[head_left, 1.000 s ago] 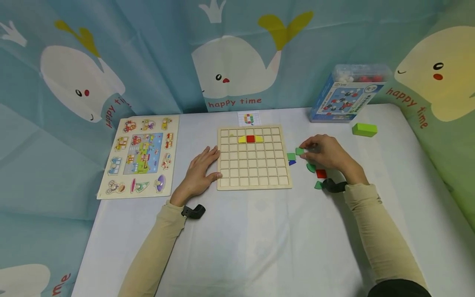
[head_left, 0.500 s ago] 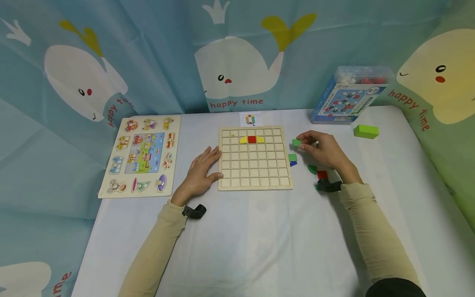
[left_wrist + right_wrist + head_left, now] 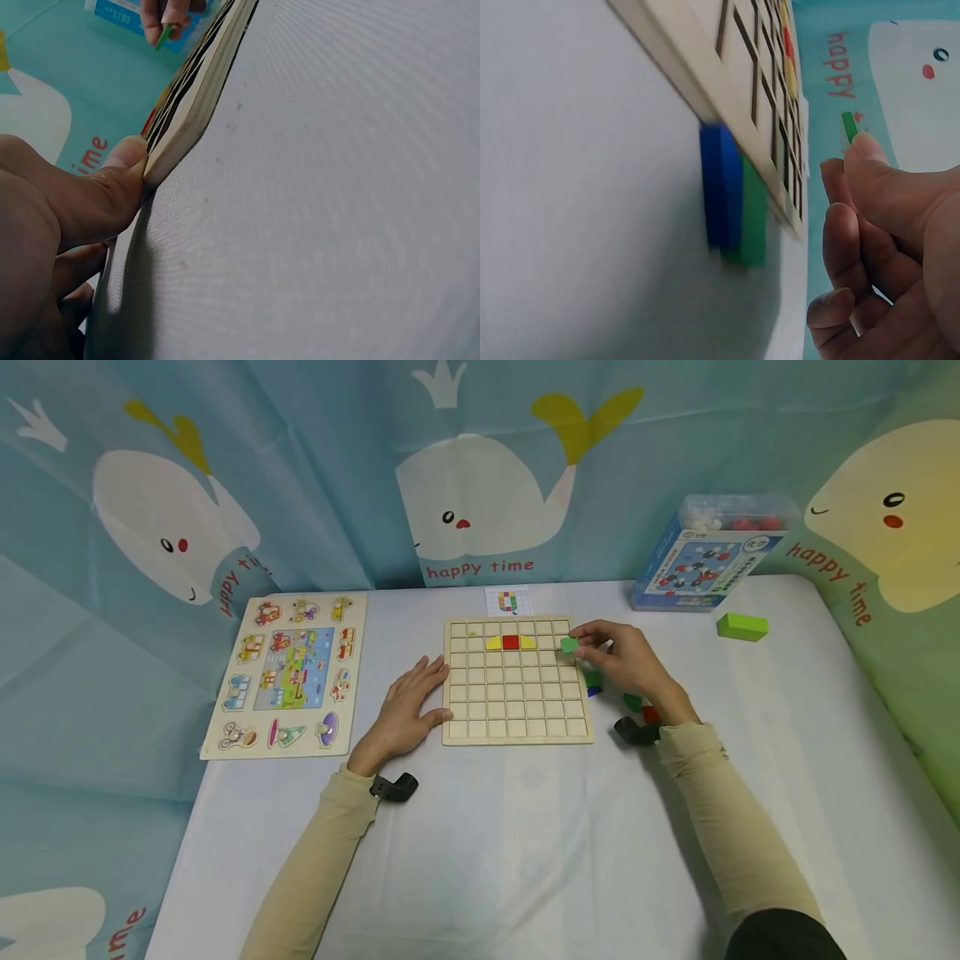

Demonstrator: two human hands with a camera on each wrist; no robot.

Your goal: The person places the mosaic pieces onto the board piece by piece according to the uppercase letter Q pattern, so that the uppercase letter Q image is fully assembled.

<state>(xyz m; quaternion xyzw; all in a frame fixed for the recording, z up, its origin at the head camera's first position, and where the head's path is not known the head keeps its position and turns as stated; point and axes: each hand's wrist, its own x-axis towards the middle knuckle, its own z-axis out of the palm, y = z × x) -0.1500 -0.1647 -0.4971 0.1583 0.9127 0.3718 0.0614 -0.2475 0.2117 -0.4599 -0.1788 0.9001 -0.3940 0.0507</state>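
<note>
A wooden grid board (image 3: 517,693) lies on the table, with a red square tile (image 3: 511,642) between two yellow tiles (image 3: 493,643) in an upper row. My left hand (image 3: 403,717) rests at the board's left edge, fingers extended; in the left wrist view the thumb (image 3: 124,154) touches the corner. With thumb and fingertips, my right hand (image 3: 630,664) pinches a green tile (image 3: 569,645) over the board's upper right part. Beside the right edge lie a green tile (image 3: 754,214) and a blue one (image 3: 720,187). A red tile (image 3: 651,715) and green piece (image 3: 633,702) are partly hidden under the right arm.
A small pattern card (image 3: 507,602) lies behind the board. To the left is a picture puzzle board (image 3: 300,743). A blue box (image 3: 678,568) stands at the back right near a light green block (image 3: 742,627). A printed curtain (image 3: 322,485) hangs behind.
My right hand has lifted the green tile from the table and carried it left, from beside the board to over its right edge. My left hand stays in place.
</note>
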